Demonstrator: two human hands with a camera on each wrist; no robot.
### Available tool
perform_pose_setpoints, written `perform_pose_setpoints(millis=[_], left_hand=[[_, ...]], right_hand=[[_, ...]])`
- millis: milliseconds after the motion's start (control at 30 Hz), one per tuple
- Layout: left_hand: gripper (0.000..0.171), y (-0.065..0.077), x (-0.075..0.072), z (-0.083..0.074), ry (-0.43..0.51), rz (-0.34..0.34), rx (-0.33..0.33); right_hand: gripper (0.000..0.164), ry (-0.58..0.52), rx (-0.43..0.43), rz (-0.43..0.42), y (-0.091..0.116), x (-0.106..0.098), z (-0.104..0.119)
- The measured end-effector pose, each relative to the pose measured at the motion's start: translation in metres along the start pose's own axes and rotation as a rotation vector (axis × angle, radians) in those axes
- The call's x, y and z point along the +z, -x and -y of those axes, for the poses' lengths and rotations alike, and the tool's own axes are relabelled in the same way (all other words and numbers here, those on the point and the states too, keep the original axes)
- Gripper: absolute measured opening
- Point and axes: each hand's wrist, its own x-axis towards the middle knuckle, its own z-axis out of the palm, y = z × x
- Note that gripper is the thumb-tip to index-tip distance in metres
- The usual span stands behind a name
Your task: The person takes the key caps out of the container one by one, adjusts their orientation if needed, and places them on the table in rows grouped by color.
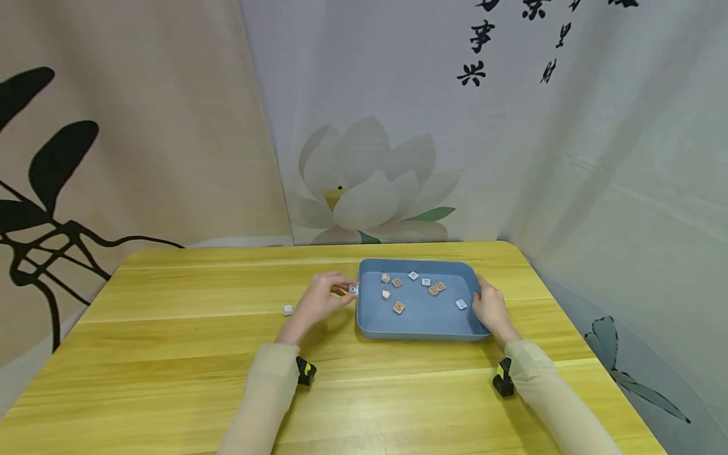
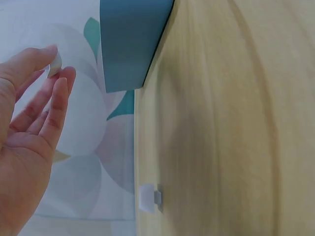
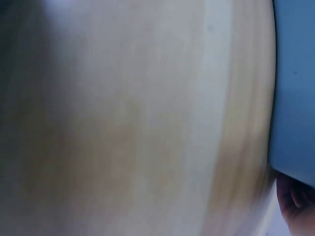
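My left hand [image 1: 321,298] pinches a small white block [image 1: 353,289] with a dark printed mark between thumb and fingertips, right at the left rim of a blue tray [image 1: 423,330]. In the left wrist view, the block shows edge-on as a pale sliver [image 2: 55,65]. At the tray's other end, my right hand [image 1: 492,308] grips the right side near the rim. Its curled fingers [image 3: 290,199] show partly beside the tray wall in the right wrist view. Several small blocks, some white like this one [image 1: 461,304] and some tan like this one [image 1: 399,308], lie scattered inside the tray.
One more white block [image 1: 287,310] lies on the wooden table [image 1: 170,354], left of my left hand. Behind the table hangs a printed curtain [image 1: 364,126] with a lotus and dark characters. The tray stands toward the table's far edge.
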Motion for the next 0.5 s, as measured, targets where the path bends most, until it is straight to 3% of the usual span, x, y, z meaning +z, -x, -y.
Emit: perform_pose_setpoints(millis=[367, 500], left_hand=[[0.024, 0.018, -0.012, 0.007, 0.064, -0.043, -0.115], [0.024, 0.022, -0.017, 0.007, 0.151, -0.039, -0.145]], right_hand=[[0.051, 0.004, 0.012, 0.011, 0.0, -0.001, 0.0], [0.051, 0.004, 0.014, 0.016, 0.001, -0.001, 0.001]])
